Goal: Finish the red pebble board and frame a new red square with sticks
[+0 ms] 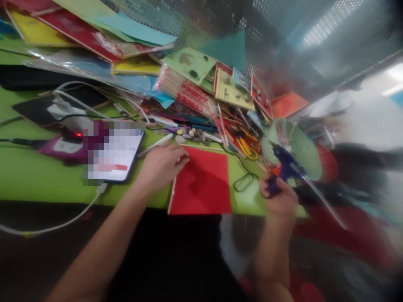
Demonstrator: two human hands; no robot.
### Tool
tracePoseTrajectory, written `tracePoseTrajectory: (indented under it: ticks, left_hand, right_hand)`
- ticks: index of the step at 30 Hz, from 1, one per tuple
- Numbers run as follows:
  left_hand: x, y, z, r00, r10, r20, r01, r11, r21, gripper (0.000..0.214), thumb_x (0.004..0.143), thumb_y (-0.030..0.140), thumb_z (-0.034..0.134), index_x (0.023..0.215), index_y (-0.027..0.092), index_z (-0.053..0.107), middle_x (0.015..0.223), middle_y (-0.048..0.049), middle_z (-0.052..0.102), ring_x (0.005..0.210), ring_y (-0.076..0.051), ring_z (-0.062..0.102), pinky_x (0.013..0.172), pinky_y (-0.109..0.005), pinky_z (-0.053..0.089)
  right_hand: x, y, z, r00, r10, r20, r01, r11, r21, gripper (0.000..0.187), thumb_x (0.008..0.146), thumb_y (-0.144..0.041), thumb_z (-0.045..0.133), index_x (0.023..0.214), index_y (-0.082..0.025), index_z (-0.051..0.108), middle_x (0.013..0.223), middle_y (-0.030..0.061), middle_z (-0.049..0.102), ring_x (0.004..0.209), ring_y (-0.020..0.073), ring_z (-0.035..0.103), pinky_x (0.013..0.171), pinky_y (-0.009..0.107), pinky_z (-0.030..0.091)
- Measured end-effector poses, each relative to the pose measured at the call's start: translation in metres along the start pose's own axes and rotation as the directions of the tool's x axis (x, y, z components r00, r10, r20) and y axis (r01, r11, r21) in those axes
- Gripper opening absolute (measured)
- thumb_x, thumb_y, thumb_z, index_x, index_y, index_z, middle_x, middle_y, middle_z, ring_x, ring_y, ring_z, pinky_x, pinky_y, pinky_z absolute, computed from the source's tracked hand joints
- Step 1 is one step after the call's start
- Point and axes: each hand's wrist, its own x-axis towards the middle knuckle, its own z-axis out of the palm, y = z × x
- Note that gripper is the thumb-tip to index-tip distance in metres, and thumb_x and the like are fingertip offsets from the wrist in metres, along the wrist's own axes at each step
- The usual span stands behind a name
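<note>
A red square card lies in front of me on the table, with a thin wooden stick along its left edge. My left hand rests at its upper left corner, fingers curled and pressed together. Whether something small sits between those fingertips is hidden. On the right, my right hand is wrapped round the handle of a dark blue glue gun, held up off the table. A long clear glue stick sticks out of its back end. The gun's nozzle points up and left.
Left of my hand lie a phone and a purple power strip with cables. Small pebbles, yellow-handled scissors and bundled wooden sticks crowd the back. A green basket stands at right; a black cord lies nearby.
</note>
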Motion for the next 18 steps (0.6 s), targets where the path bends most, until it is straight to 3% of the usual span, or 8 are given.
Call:
tracePoseTrajectory:
  ticks: [3,9,14,18]
  left_hand:
    - [-0.016,0.002,0.007,1.000,-0.009,0.008,0.009,1.000,-0.027,0.028,0.098,0.030,0.051,0.109,0.020,0.074,0.121,-0.0086,0.074,0.115,-0.030,0.064,0.098,-0.047,0.049]
    - [-0.032,0.004,0.017,1.000,-0.004,0.028,0.003,1.000,0.016,0.034,0.098,0.027,0.051,0.127,0.021,0.069,0.137,-0.0088,0.066,0.126,-0.031,0.060,0.105,-0.051,0.045]
    - [-0.035,0.005,0.017,1.000,0.020,0.018,-0.021,1.000,0.013,0.035,0.097,0.023,0.052,0.128,0.021,0.067,0.138,-0.0086,0.066,0.129,-0.028,0.059,0.106,-0.048,0.044]
    - [-0.036,0.005,0.016,1.000,0.011,0.015,-0.010,1.000,-0.005,0.032,0.098,0.023,0.052,0.125,0.021,0.068,0.137,-0.0082,0.067,0.129,-0.027,0.060,0.105,-0.047,0.044]
  right_hand:
    - [0.015,-0.002,0.014,0.986,0.092,0.137,-0.085,0.995,-0.061,0.038,0.070,-0.044,0.075,0.098,-0.020,0.068,0.069,0.0020,0.061,0.053,0.0110,0.047,0.035,0.019,0.023]
    - [0.038,0.004,0.051,0.938,0.127,0.322,-0.022,0.951,-0.309,0.037,0.081,-0.053,0.068,0.097,-0.020,0.072,0.073,0.0050,0.067,0.059,0.0162,0.056,0.051,0.028,0.042]
    - [0.052,0.009,0.092,0.864,0.237,0.443,0.015,0.869,-0.495,0.042,0.079,-0.061,0.070,0.092,-0.021,0.073,0.088,0.0069,0.074,0.059,0.0140,0.054,0.056,0.029,0.043]
    - [0.062,0.020,0.114,0.825,0.273,0.496,0.051,0.836,-0.546,0.037,0.084,-0.057,0.069,0.090,-0.021,0.072,0.085,0.0045,0.073,0.058,0.0109,0.051,0.058,0.027,0.043]
